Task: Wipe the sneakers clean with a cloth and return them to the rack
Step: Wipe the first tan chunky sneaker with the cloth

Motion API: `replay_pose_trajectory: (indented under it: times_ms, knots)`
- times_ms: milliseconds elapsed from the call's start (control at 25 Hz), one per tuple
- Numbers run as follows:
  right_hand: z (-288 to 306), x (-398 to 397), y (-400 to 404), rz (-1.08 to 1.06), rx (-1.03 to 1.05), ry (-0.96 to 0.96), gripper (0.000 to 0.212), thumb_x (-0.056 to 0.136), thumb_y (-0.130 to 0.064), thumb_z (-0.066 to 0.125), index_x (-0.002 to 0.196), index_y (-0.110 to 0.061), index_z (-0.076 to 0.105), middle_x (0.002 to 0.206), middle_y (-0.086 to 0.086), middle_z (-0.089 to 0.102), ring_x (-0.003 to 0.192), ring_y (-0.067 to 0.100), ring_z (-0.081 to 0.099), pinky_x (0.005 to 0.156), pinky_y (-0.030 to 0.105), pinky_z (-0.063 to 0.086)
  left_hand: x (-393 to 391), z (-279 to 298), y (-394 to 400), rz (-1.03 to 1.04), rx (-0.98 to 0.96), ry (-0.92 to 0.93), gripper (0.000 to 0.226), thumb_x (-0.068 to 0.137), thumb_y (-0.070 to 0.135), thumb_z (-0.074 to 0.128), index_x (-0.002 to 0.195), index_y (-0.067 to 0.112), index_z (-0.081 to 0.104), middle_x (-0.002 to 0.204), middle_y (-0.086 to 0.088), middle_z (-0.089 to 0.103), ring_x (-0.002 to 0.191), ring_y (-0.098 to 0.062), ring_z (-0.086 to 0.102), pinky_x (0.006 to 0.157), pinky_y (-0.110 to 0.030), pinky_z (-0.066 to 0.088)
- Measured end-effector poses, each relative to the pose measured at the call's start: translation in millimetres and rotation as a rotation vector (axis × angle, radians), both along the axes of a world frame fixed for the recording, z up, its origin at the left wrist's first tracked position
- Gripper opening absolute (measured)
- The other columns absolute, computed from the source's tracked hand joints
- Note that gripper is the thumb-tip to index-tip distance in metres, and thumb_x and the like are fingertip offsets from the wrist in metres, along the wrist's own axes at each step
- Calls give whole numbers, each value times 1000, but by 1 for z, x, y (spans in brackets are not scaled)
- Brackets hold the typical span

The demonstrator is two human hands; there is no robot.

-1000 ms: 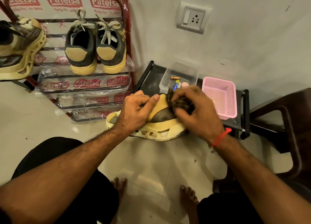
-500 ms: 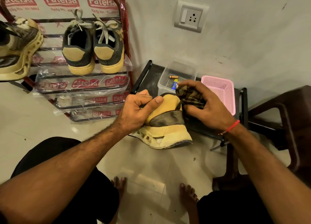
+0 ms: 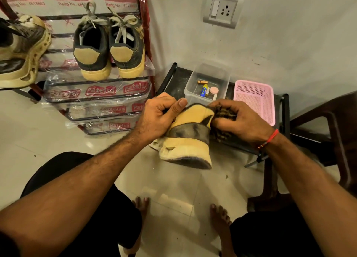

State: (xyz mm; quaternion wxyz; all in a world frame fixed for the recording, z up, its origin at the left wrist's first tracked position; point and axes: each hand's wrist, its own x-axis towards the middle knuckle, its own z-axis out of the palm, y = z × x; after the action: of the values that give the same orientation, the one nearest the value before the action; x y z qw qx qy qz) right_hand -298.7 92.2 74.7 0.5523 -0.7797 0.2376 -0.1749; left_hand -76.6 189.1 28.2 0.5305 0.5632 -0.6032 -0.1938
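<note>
Left hand clamps the yellow sneaker at frame centre, heel toward us, right hand pinching the checked cloth against its right flank; rack waits upper left, nearer the left hand

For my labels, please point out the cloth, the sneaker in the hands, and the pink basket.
cloth [image 3: 225, 114]: head view, checked fold under right fingers.
sneaker [image 3: 190, 130]: head view, dark heel band.
pink basket [image 3: 251, 100]: head view, mesh floor.
</note>
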Motion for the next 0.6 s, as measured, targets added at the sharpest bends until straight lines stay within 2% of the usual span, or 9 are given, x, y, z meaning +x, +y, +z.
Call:
replay_pose_trajectory:
  times_ms: [120, 240, 320, 400, 520, 560, 600]
  knots:
    - [-1, 7, 4, -188, -144, -16, 21, 83, -16, 69, 102, -24, 69, 93, -9, 71, 87, 3, 67, 80, 16, 52, -4, 9, 5, -66, 219, 12, 81, 86, 83, 38, 76, 8, 64, 70, 2, 56, 71, -6, 53, 63, -25, 45]
    - [-4, 13, 12, -292, -357, 30, 28, 75, -38, 66, 101, -26, 68, 92, -18, 63, 86, 0, 61, 77, 8, 45, -18, 14, 6, -113, 464, 81, 62, 80, 83, 44, 83, 23, 57, 73, 10, 51, 66, -4, 48, 62, -27, 41]
    - [-8, 18, 18, -310, -422, 32, 26, 77, -32, 67, 101, -22, 69, 91, -20, 62, 85, -3, 60, 77, 7, 44, -28, 18, 5, -42, 525, 150, 60, 77, 85, 48, 84, 26, 51, 75, 10, 50, 67, -5, 48, 63, -29, 40]
    - [-11, 23, 21, -341, -351, 2, 26, 79, -21, 69, 105, -21, 65, 94, -14, 65, 88, -3, 62, 79, 10, 48, -30, 18, 3, 91, 502, 163, 58, 76, 84, 55, 88, 28, 52, 84, 4, 59, 76, -9, 57, 68, -34, 49]
    - [-5, 23, 20, -407, -170, -115, 48, 84, -6, 70, 128, -14, 52, 105, 4, 64, 95, 10, 65, 87, 18, 51, -14, 18, 2, 241, 442, 454, 53, 77, 69, 72, 98, 21, 64, 94, -2, 71, 90, -19, 70, 83, -49, 60]
    - [-1, 24, 23, -377, -152, -163, 51, 85, -4, 70, 132, -11, 50, 110, 6, 63, 100, 10, 65, 91, 21, 51, -9, 17, 2, 279, 428, 534, 43, 79, 61, 76, 96, 22, 66, 92, -2, 72, 91, -21, 71, 84, -54, 59]
    - [2, 24, 29, -307, -176, -194, 51, 85, -2, 70, 132, -8, 51, 116, 8, 61, 107, 11, 63, 96, 25, 51, -6, 16, 3, 310, 412, 538, 35, 79, 55, 76, 90, 24, 66, 88, -1, 71, 88, -23, 70, 84, -58, 58]
